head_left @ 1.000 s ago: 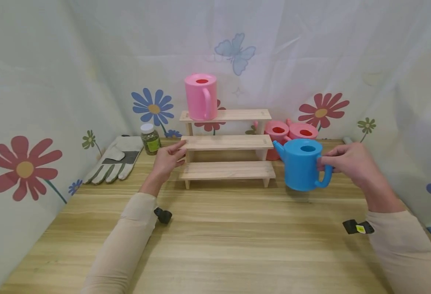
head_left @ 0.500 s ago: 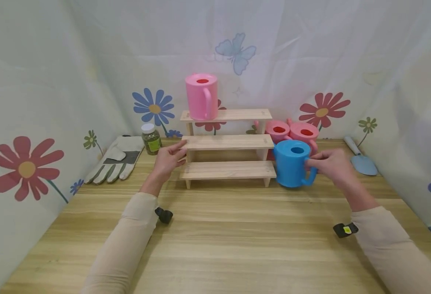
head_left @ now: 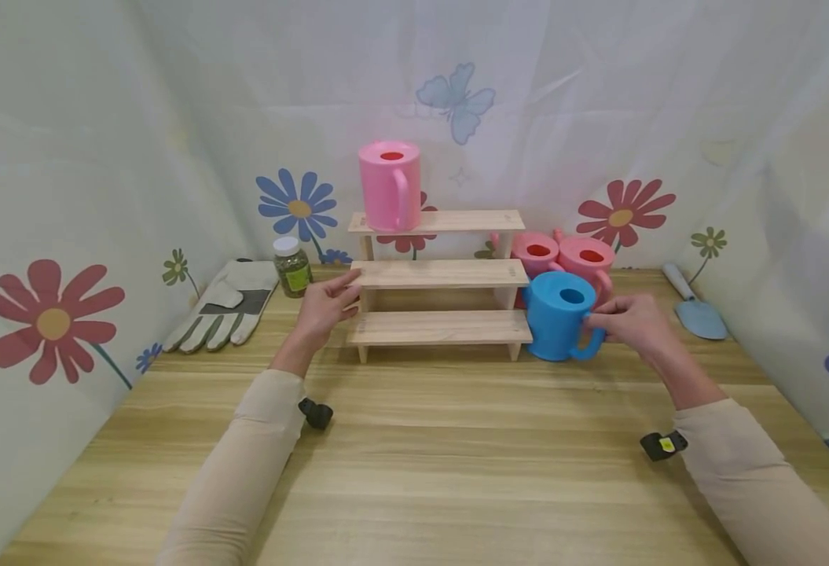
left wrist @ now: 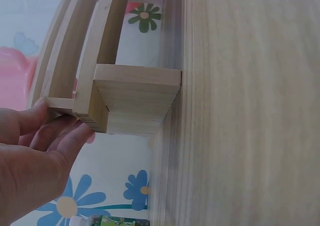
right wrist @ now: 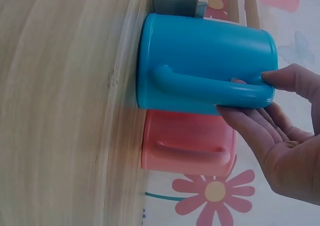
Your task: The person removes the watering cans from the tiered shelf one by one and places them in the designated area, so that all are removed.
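Blue can [head_left: 552,322] beside edge of shelf [head_left: 438,327]

Person's right hand [head_left: 632,322] grips blue can [head_left: 554,316], 3 o'clock of wooden stand [head_left: 438,273] | left hand [head_left: 320,314] touches its 9 o'clock end

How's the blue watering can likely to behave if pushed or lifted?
The blue watering can is probably stiff, its smooth body showing no dents. Upright and broad-bottomed, it would likely slide under a low push rather than tip. Lifted by the side handle the right hand pinches, it may tilt.
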Motion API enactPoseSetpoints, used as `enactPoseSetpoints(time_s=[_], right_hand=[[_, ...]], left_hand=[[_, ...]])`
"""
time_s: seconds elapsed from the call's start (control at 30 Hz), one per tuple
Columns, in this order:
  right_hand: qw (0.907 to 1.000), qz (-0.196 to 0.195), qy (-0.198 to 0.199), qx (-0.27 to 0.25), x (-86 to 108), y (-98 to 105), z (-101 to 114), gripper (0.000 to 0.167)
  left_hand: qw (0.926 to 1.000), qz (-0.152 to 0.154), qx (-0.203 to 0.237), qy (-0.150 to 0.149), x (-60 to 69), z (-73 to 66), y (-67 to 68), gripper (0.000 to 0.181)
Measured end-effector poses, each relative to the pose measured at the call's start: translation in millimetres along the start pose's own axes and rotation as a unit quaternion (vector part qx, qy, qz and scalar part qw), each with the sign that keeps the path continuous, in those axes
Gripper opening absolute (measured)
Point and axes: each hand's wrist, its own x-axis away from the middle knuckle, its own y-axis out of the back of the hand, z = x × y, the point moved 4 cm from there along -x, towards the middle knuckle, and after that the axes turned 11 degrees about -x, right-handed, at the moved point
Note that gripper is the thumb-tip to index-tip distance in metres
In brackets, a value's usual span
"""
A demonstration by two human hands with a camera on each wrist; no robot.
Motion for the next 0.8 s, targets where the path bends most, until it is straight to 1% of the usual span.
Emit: enactPoseSetpoints(time_s=[0.2,0.33,0.43,0.53,0.6,0.7,0.8], right_hand=[[0.9998,0.000,0.014,-0.015,-0.9,-1.4,1.2,0.045],[0.9996,0.002,0.023,-0.014,-2.2,-1.9,0.7,0.043],[0.9997,0.013,0.022,0.005,-2.0,-1.0,0.5,0.045],[0.9982,0.020,0.032,0.047,0.7,3.0,4.2,0.051],[0.9957,0.010,0.046,0.080,4.7,7.8,10.6,0.058],[0.9903,-0.030,0.080,0.110,12.4,13.3,26.0,0.060],[0.9856,-0.065,0.118,0.102,21.1,12.2,41.8,0.055]], left_hand=[[1.0000,0.000,-0.005,-0.002,-0.8,0.1,1.5,0.044],[1.0000,-0.002,-0.006,-0.002,-1.5,0.0,2.3,0.043],[1.0000,0.000,-0.005,0.000,-1.2,-0.2,2.2,0.043],[1.0000,0.002,-0.004,0.004,-0.6,-0.5,1.5,0.043],[1.0000,0.004,-0.004,0.005,-0.6,-0.3,1.0,0.043],[1.0000,0.005,-0.001,0.004,-0.6,-0.5,1.1,0.043],[1.0000,0.006,0.003,0.001,-0.9,0.4,0.2,0.043]])
